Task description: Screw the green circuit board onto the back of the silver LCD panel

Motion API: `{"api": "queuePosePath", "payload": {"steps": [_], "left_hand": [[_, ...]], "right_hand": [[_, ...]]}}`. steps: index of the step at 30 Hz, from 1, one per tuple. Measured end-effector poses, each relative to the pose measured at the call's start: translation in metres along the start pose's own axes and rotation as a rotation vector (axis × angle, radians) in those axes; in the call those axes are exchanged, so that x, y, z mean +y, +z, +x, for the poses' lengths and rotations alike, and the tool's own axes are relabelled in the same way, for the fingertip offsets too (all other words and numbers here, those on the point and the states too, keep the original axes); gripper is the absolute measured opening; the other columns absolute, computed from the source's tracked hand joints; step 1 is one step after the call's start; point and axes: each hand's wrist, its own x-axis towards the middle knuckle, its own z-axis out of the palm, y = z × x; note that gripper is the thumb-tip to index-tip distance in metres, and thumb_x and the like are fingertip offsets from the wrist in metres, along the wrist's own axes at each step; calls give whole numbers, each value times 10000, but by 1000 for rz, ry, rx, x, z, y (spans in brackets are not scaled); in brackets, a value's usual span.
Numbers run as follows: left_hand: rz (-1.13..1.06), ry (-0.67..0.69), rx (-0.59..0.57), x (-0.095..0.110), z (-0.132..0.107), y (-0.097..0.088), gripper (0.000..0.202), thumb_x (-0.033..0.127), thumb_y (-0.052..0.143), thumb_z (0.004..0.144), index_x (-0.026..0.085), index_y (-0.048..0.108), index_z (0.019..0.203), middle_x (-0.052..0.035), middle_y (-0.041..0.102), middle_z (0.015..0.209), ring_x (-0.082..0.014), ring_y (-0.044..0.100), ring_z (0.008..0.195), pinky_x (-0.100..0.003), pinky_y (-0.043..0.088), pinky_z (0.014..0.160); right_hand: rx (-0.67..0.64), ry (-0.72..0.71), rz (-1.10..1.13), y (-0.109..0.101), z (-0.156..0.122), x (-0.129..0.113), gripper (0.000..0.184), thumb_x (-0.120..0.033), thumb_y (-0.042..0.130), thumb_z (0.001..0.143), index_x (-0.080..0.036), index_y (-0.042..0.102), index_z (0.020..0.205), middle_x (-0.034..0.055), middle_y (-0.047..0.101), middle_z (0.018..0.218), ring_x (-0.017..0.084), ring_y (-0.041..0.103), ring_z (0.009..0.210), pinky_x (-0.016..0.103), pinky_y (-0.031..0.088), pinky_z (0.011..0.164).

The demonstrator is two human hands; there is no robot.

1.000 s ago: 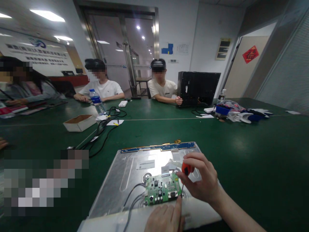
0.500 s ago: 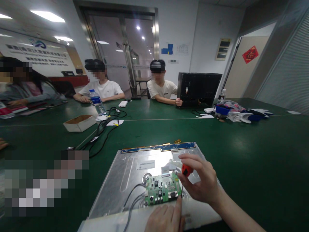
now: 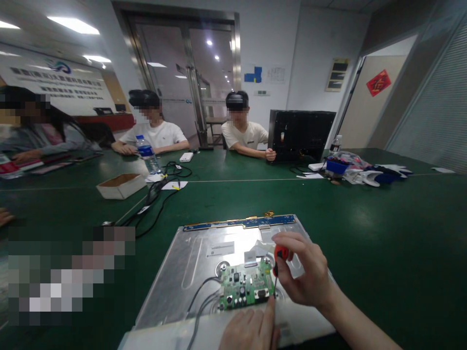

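Note:
A green circuit board [image 3: 246, 286] lies on the back of a silver metal display panel [image 3: 171, 272]. My right hand [image 3: 306, 274] pinches the red and black handle of a screwdriver [image 3: 280, 253] between thumb and fingers. Its thin shaft points down to the board's lower right corner. My left hand [image 3: 250, 328] rests low on the panel, index finger stretched out to that same corner, beside the screwdriver tip. The other left fingers are partly curled, and I see nothing held in them. Whether a screw sits under the tip is hidden.
Dark cables [image 3: 151, 204] run left of the panel, beside a small open box [image 3: 121, 186] and a water bottle [image 3: 146, 154]. Across the green table [image 3: 219, 199] people sit, one holding a black monitor [image 3: 302, 135]. Gloves [image 3: 365, 175] lie to the right.
The red screwdriver handle has turned and tilted slightly in my right fingers, showing more of it. My left hand keeps its place; the board and panel have not moved.

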Motion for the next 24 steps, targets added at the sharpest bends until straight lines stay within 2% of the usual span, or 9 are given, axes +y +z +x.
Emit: {"api": "queuePosePath", "payload": {"steps": [3, 8, 13, 16, 19, 24], "left_hand": [[-3, -3, 26, 0, 3, -1, 436, 197, 133, 1085, 89, 555, 1086, 7, 651, 624, -130, 644, 475, -256, 480, 478], [-2, -7, 21, 0, 3, -1, 417, 205, 159, 1087, 91, 561, 1080, 7, 643, 626, -130, 638, 480, -254, 482, 483], [5, -5, -31, -1, -4, 2, 395, 198, 180, 1080, 91, 559, 1111, -5, 642, 647, -139, 639, 500, -258, 494, 501], [6, -6, -42, -1, -6, 2, 377, 196, 197, 1078, 92, 556, 1128, -3, 634, 643, -139, 628, 489, -254, 494, 516], [10, -2, -40, -1, -7, 2, 374, 189, 198, 1078, 86, 554, 1131, -2, 637, 654, -137, 627, 487, -255, 490, 522], [6, 2, -52, -1, -9, 4, 394, 207, 186, 1083, 80, 555, 1140, -4, 647, 665, -144, 653, 522, -264, 490, 521]], "right_hand": [[-4, -6, 34, 0, -1, 2, 356, -68, 493, 832, -167, 530, 1172, 87, 717, 905, 196, 732, 851, 280, 620, 662], [20, 28, 44, 5, -8, 5, 280, -152, 609, 878, -202, 501, 1131, 55, 730, 856, 191, 748, 809, 266, 617, 634], [9, 31, 11, 3, -9, 3, 334, -115, 528, 871, -178, 467, 1193, 114, 746, 980, 164, 728, 691, 242, 581, 531], [-9, 30, 31, 1, -7, 3, 322, -109, 502, 853, -182, 477, 1165, 128, 734, 1013, 183, 733, 754, 260, 585, 559], [-11, 26, 52, 0, -6, 3, 293, -117, 503, 845, -182, 489, 1130, 122, 703, 986, 213, 724, 855, 284, 590, 609], [3, -7, 25, 2, -5, 4, 248, -224, 565, 886, -198, 498, 1123, 52, 601, 869, 183, 640, 711, 275, 552, 543]]}}
